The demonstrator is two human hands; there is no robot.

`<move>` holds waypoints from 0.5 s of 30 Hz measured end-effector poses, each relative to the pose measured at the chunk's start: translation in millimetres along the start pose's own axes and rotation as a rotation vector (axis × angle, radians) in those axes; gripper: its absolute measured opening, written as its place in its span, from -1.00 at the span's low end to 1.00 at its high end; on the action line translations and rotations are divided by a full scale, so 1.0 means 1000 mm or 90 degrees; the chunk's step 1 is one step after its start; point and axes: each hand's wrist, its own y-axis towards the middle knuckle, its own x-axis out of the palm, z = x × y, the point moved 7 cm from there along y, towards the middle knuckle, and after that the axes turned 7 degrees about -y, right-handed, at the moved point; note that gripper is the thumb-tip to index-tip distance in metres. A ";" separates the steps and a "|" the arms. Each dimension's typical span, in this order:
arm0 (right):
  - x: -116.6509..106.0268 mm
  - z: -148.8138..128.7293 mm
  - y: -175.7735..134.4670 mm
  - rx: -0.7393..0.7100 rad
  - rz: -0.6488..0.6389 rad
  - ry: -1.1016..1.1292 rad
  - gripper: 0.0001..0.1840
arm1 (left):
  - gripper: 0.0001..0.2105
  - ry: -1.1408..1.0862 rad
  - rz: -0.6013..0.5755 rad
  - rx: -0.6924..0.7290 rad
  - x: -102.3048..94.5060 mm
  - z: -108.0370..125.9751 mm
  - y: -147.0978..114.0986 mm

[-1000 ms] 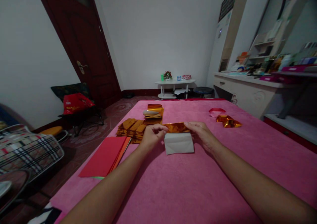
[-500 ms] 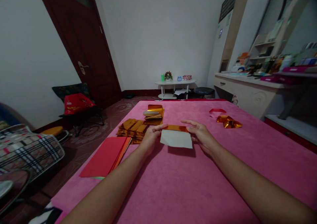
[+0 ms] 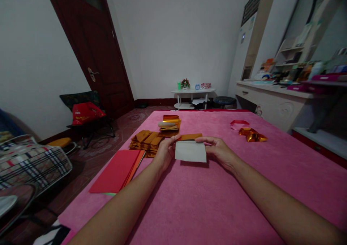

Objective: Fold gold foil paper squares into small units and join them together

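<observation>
A sheet of gold foil paper [image 3: 191, 151] is held above the pink table, its pale back facing me and a gold strip along its far edge folded over. My left hand [image 3: 166, 151] pinches the left end of that strip between thumb and fingers. At the right end, my right hand [image 3: 217, 149] grips the sheet, its index finger lying along the fold. Just beyond my left hand sits a pile of folded gold paper [image 3: 146, 141]. Behind it is a stack of gold foil sheets [image 3: 171, 119] with a smooth oval object [image 3: 166, 124] on top.
Red and orange paper sheets [image 3: 116, 171] lie at the left of the pink-covered table [image 3: 206, 201]. A crumpled gold foil piece [image 3: 252, 134] and a pink-red ring [image 3: 239, 122] are at the far right. A chair holding a red bag [image 3: 87, 113] stands left of the table.
My right hand has moved slightly left along the sheet, and its raised index finger has come down onto the fold. The left hand keeps its hold.
</observation>
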 end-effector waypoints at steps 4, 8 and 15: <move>0.003 0.000 0.000 -0.024 -0.005 -0.020 -0.70 | -0.53 0.060 0.013 0.050 -0.008 0.001 0.000; 0.007 -0.001 -0.001 -0.055 -0.011 -0.062 -0.78 | -0.78 0.137 0.000 0.069 -0.015 -0.004 0.003; -0.005 0.003 0.003 -0.075 0.083 -0.041 -0.76 | -0.86 0.343 -0.006 0.072 -0.010 -0.003 -0.001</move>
